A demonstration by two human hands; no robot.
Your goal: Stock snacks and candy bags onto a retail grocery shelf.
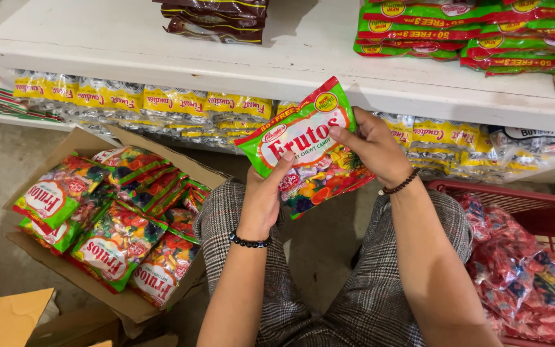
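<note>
Both hands hold up one candy bag, green and red with a fruit picture, in front of a white shelf. My left hand grips its lower left edge, thumb on the front. My right hand grips its right side, thumb across the front. A black bead bracelet rings the left wrist and a brown one the right. Below the hands my knees show in checked trousers.
An open cardboard box at the left holds several more of the same bags. A red plastic basket with red-wrapped sweets stands at the right. The white shelf carries dark packets and green-red bags; yellow-labelled packs fill the level below.
</note>
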